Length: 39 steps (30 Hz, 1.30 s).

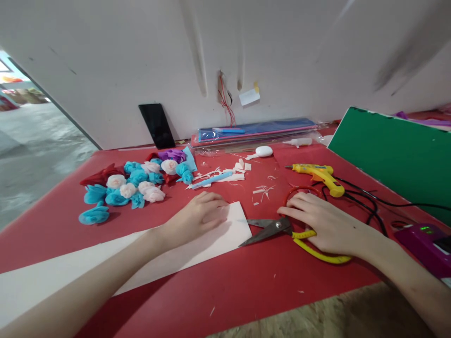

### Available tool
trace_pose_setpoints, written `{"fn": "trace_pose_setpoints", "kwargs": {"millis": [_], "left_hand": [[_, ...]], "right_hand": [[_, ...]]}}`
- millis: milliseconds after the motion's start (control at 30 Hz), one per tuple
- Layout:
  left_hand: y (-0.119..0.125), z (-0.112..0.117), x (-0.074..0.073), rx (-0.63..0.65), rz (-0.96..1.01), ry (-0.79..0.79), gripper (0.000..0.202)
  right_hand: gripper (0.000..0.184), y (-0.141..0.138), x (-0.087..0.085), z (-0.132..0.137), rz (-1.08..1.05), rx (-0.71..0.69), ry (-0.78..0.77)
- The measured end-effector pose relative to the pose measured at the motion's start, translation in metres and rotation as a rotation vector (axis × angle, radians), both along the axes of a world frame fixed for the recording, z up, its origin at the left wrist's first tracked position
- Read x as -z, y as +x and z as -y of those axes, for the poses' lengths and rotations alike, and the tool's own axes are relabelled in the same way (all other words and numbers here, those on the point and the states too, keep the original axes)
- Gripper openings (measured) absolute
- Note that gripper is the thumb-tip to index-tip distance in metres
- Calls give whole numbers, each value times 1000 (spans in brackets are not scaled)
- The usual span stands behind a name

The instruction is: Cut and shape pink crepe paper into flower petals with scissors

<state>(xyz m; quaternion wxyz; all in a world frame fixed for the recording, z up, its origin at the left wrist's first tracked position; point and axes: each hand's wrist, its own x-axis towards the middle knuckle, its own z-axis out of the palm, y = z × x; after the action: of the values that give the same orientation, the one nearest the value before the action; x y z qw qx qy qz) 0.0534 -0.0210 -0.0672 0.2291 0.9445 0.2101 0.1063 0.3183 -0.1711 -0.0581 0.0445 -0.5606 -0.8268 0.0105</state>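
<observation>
A long white paper strip (197, 251) runs from the lower left to the middle of the red tabletop. My left hand (199, 213) is on the strip near its right end, fingers bent together and holding it; the thumb's underside is hidden. My right hand (324, 223) is closed on the scissors (276, 226), which have dark blades and a yellow-wrapped handle. Their blades stand apart, with the strip's right edge between them. Beside my right fingertips shows a red loop (303, 188); whether it belongs to the scissors I cannot tell.
Blue, pink, red and purple paper flowers (137, 180) are heaped at the left. Paper scraps (234, 173) lie in the middle. A yellow glue gun (317, 174) with black cables is at the right, near a purple device (423, 246) and a green board (394, 155). A phone (157, 126) leans on the wall.
</observation>
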Motion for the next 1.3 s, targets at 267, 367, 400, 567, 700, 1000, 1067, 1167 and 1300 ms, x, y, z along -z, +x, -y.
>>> {"fn": "trace_pose_setpoints", "kwargs": {"millis": [267,367,400,567,700,1000,1067,1167,1300], "left_hand": [[10,-5,-8,-137,-28,-261,27],[12,-5,-11,-153,-47,-325,30],[13,-5,-11,-161,-44,-342,31],[15,-7,-10,-189,-11,-417,33],[16,-9,-9,-200,1,-429,32],[20,-4,0,-205,39,-344,23],[20,-3,3,-205,53,-329,21],[20,-1,8,-202,75,-313,19],[20,-1,11,-189,110,-285,19]], "right_hand": [[41,-2,-3,2,-45,-22,45],[40,-3,-3,2,-45,-19,18],[41,-3,-3,1,-42,-19,10],[53,-5,0,-1,-26,-38,-6],[53,-5,2,-1,-42,-61,9],[55,-4,2,0,-65,-98,-5],[55,-4,2,-1,-61,-104,-13],[55,-5,1,-2,-54,-108,-24],[54,-6,3,-3,-44,-110,-18]]}}
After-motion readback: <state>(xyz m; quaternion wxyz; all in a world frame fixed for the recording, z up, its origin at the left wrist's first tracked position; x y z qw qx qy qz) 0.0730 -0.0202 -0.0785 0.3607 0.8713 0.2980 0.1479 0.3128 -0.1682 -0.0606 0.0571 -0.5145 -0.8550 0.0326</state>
